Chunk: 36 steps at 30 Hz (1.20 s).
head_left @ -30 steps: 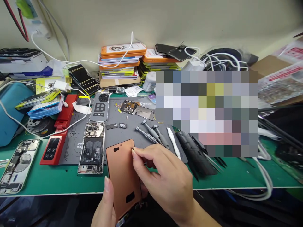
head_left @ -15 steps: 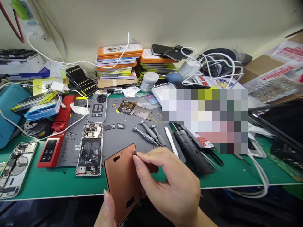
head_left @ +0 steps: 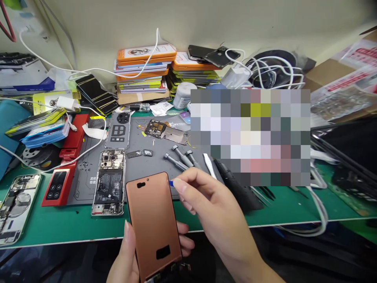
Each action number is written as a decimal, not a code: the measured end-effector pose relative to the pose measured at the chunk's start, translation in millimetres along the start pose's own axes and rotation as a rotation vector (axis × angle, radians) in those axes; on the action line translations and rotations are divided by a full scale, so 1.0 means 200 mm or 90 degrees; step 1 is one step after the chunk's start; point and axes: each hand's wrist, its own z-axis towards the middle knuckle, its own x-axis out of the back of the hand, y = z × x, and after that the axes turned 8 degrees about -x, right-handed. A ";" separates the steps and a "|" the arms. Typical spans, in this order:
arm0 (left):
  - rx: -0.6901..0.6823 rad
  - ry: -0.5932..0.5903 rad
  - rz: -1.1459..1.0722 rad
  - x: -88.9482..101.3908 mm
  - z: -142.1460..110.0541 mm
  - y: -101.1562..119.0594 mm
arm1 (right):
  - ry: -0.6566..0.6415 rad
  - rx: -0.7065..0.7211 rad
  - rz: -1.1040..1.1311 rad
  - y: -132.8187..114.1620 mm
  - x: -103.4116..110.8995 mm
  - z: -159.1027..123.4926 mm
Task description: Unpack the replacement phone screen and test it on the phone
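Observation:
My left hand (head_left: 127, 251) grips a phone screen (head_left: 154, 220) by its edges, thumb on the left side and fingers round the right. The screen's copper-coloured back faces me, with a black cutout near the top and a flex cable at the bottom. At its top right corner, my right hand (head_left: 212, 204) pinches a small blue tab (head_left: 171, 183); most of the tab is hidden by the fingers. Behind the screen, an opened phone body (head_left: 109, 182) with battery and boards showing lies on the grey mat (head_left: 141, 165). Above it is a phone back cover (head_left: 118, 129).
Several grey screwdrivers (head_left: 179, 156) and a white pry tool (head_left: 209, 165) lie behind my right hand. A red device (head_left: 55, 188) and another opened phone (head_left: 19, 208) are at left. Stacked orange boxes (head_left: 145, 55) stand against the wall. A blurred patch hides the right side.
The screen has turned to face me more squarely. My right hand has shifted slightly up and right at its top corner, and a blue tab now shows in the fingers.

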 end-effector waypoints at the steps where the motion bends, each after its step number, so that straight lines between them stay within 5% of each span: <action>1: 0.014 -0.012 -0.008 0.00 0.00 0.01 | 0.003 0.005 -0.004 0.00 0.01 0.01; 14: 0.084 -0.033 -0.098 0.02 0.02 0.02 | 0.069 0.089 -0.121 0.00 0.05 0.07; 26: 0.065 -0.010 -0.020 0.01 0.04 0.01 | 0.071 0.150 -0.173 0.04 0.08 0.06; 30: 0.109 0.001 0.062 0.00 0.04 0.04 | 0.022 0.153 -0.175 -0.02 0.11 0.10; 36: 0.167 -0.015 0.133 -0.02 0.04 0.07 | -0.165 0.087 -0.221 -0.13 0.14 0.13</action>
